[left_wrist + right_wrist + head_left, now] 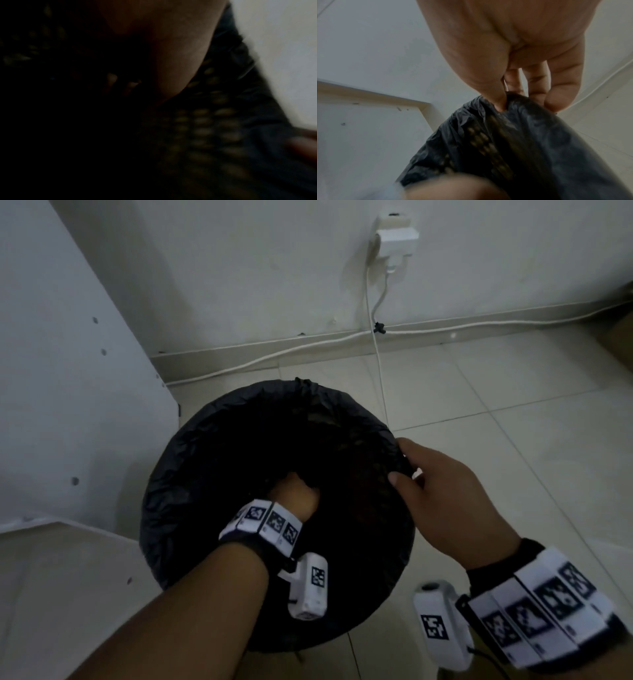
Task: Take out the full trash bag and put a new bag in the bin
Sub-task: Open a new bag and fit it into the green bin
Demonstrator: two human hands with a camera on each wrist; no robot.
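Lining step: black trash bag [178, 474] draped over mesh bin [488, 142] rim. Right hand [442, 491] pinches bag at right rim; left hand [294, 491] deep inside, grip unreadable. Next: press liner down, seat rim evenly.

Plain indoor room, tiled floor [479, 412], white wall [239, 268] with socket [397, 234], cables [274, 356] along skirting, lined bin [178, 508]

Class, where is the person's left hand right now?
In the head view, the left hand is plunged inside the black bag, left of the right hand.

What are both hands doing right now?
Left hand: deep inside the black trash bag, fingers hidden; cannot tell.
Right hand: pinching the bag's edge at the rim.
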